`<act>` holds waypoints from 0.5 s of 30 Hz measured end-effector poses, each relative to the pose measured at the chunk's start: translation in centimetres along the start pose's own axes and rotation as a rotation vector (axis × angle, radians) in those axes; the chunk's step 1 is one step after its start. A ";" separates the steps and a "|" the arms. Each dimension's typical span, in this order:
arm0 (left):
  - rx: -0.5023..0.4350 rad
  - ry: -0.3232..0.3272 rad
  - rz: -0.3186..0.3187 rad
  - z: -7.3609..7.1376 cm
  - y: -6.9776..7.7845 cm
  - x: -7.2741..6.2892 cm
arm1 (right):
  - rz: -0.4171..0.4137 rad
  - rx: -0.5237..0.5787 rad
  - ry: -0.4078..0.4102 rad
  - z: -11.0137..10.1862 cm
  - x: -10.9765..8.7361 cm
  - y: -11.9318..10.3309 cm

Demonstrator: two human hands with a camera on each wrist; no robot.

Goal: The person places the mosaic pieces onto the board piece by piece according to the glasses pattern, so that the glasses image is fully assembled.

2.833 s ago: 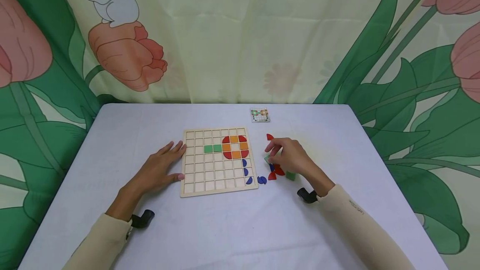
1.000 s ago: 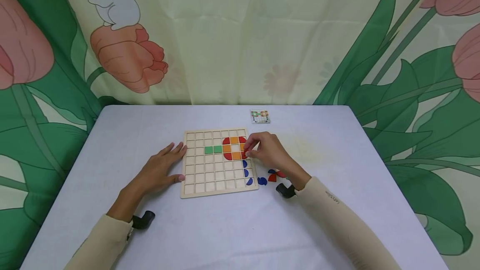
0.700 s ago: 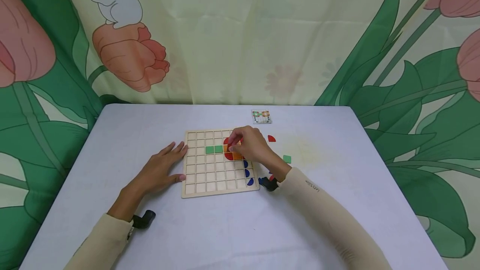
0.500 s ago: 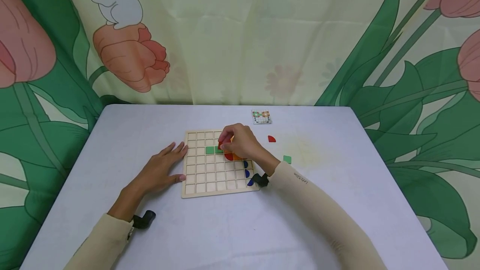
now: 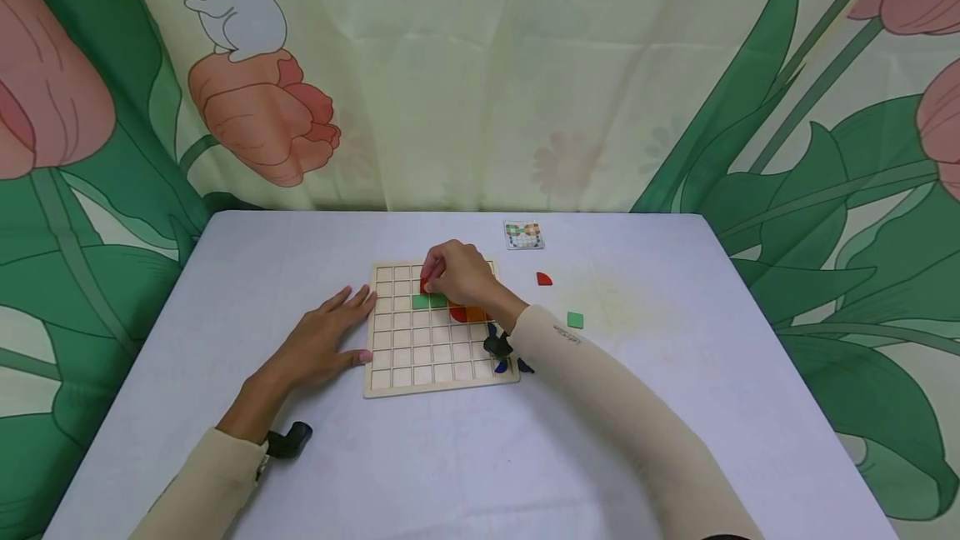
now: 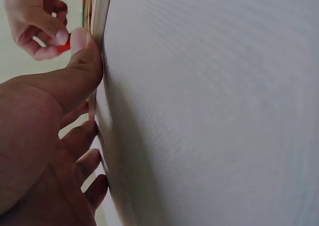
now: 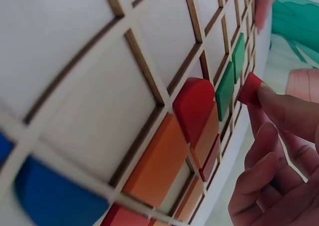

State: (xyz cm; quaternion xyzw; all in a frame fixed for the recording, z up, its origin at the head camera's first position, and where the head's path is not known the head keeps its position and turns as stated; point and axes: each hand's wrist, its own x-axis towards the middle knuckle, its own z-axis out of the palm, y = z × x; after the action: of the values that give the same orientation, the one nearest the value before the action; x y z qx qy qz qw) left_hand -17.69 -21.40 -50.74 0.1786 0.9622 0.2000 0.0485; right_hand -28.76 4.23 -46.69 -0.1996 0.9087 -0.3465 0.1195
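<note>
The right hand (image 5: 467, 277) pinches a small red tile (image 7: 250, 89) between thumb and finger. It is over the upper middle of a wooden grid board (image 5: 390, 357), just behind two green square tiles (image 7: 226, 84) seated in cells. Red and orange tiles (image 7: 157, 161) form a ring on the board, partly hidden by this hand in the head view. The left hand (image 5: 318, 338) lies with spread fingers against the board's left edge; its thumb (image 6: 82, 49) touches the rim. A blue rounded tile (image 7: 55, 196) sits in a nearer cell.
A small pattern card (image 5: 523, 235) lies behind the board. To the right on the white cloth are a red quarter-round tile (image 5: 544, 279) and a green square tile (image 5: 575, 320). A blue tile (image 5: 525, 366) lies by the board's right corner, beside the right sleeve.
The right hand has left the loose tiles at the right and moved left across the board, carrying the red tile past the ring. The left hand has stayed at the board's edge.
</note>
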 end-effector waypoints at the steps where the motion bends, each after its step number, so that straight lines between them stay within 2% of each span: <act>1: -0.001 0.002 0.001 0.0 0.0 0.0 | 0.005 -0.009 0.001 0.2 0.2 -0.1; 15: 0.003 0.010 0.006 -0.2 0.2 -0.2 | 0.009 -0.159 0.019 1.4 1.4 -1.0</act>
State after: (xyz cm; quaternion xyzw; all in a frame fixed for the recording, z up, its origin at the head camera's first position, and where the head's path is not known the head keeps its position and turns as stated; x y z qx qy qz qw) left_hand -17.45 -21.42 -50.48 0.1806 0.9621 0.1997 0.0430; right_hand -29.26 2.08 -47.21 -0.2011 0.9353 -0.2746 0.0962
